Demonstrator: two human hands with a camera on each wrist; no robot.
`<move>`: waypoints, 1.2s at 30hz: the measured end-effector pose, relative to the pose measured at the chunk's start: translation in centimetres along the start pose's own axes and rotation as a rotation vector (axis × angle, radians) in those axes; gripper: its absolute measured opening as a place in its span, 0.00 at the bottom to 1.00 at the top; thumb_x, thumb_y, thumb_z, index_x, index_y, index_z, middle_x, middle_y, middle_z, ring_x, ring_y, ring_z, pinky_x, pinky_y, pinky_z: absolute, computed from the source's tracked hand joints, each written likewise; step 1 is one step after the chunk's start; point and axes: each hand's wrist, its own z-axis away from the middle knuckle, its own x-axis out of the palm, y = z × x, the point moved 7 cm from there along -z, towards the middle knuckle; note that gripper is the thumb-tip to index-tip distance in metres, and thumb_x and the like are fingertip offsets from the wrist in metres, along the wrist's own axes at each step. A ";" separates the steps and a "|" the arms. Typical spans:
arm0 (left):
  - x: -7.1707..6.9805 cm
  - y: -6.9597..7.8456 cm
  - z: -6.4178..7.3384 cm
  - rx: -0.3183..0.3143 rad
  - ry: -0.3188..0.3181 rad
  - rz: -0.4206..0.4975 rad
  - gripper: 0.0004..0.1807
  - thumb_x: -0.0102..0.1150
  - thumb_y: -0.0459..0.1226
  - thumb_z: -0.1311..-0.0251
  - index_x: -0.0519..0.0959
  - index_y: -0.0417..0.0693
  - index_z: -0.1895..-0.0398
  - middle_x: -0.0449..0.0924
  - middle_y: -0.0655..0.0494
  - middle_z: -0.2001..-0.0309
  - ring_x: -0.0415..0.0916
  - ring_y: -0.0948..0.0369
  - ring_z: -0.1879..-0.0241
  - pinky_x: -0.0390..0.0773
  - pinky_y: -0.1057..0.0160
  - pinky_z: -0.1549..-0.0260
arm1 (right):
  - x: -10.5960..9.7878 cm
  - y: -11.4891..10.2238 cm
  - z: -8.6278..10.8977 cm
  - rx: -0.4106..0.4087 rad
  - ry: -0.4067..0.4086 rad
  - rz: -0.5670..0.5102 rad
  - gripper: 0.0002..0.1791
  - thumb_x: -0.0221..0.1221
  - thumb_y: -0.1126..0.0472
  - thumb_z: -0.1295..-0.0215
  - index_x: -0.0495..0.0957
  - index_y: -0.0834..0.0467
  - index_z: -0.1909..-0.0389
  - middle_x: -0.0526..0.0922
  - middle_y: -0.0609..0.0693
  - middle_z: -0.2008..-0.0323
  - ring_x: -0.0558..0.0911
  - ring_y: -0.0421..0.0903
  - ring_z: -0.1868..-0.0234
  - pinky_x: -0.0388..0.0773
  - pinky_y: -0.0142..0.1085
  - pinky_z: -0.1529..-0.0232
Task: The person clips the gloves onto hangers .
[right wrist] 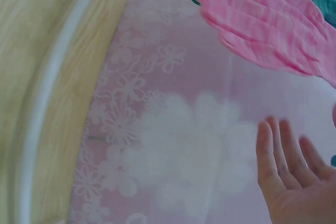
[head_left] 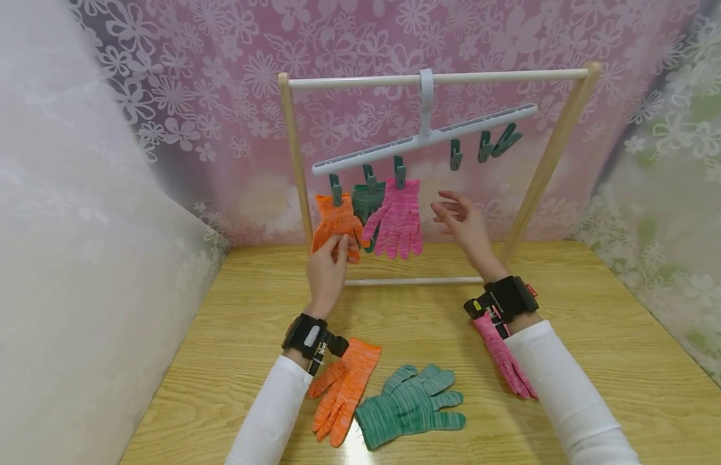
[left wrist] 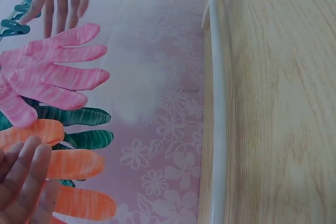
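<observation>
In the head view, an orange knit glove [head_left: 335, 221] hangs by a clip at the left end of a tilted white hanger [head_left: 369, 155]. My left hand [head_left: 327, 271] pinches this glove near its fingers. A green glove [head_left: 367, 199] hangs beside it, partly hidden behind a pink glove [head_left: 402, 216], each on its own clip. My right hand [head_left: 466, 227] is in the air to the right of the pink glove, fingers loosely bent and holding nothing. In the right wrist view, its fingers [right wrist: 286, 156] are apart from the pink glove [right wrist: 262, 24].
Several green clips [head_left: 484, 147] hang on the hanger's raised right half. The hanger hooks over a wooden rack's white top rod [head_left: 512, 77]. On the table [head_left: 418, 323] lie an orange glove [head_left: 355, 381], a green glove [head_left: 413, 403] and a pink glove [head_left: 506, 361], partly under the right forearm.
</observation>
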 end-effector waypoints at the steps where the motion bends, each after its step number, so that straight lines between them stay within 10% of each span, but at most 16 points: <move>1: -0.1 0.0 0.1 0.004 0.000 0.017 0.17 0.50 0.44 0.22 0.86 0.45 0.61 0.88 0.51 0.69 0.86 0.54 0.75 0.78 0.61 0.79 | -0.4 -0.3 -0.2 -0.009 0.029 -0.014 0.30 0.58 0.51 0.24 0.66 0.58 0.27 0.78 0.64 0.38 0.83 0.43 0.52 0.83 0.28 0.56; 17: -3.4 0.9 1.1 0.109 -0.003 0.118 0.17 0.52 0.40 0.23 0.85 0.37 0.61 0.87 0.51 0.73 0.84 0.54 0.79 0.77 0.68 0.82 | -3.5 -4.7 -3.5 -0.068 0.126 0.042 0.33 0.57 0.51 0.25 0.62 0.56 0.23 0.74 0.62 0.33 0.80 0.33 0.51 0.80 0.42 0.41; 29: -1.5 0.5 3.8 0.120 -0.467 -0.291 0.11 0.57 0.42 0.26 0.86 0.47 0.57 0.88 0.56 0.69 0.80 0.66 0.78 0.74 0.68 0.81 | -3.6 -6.3 -3.7 -0.126 0.156 0.028 0.29 0.57 0.49 0.25 0.69 0.55 0.28 0.80 0.57 0.38 0.83 0.42 0.47 0.81 0.34 0.45; 36: -0.7 -0.7 6.1 0.127 -0.620 -0.398 0.07 0.62 0.42 0.30 0.86 0.50 0.60 0.86 0.59 0.72 0.77 0.70 0.81 0.71 0.72 0.84 | -3.4 -6.7 -3.5 -0.138 0.158 0.063 0.28 0.53 0.52 0.22 0.68 0.58 0.27 0.76 0.60 0.34 0.81 0.42 0.44 0.81 0.36 0.44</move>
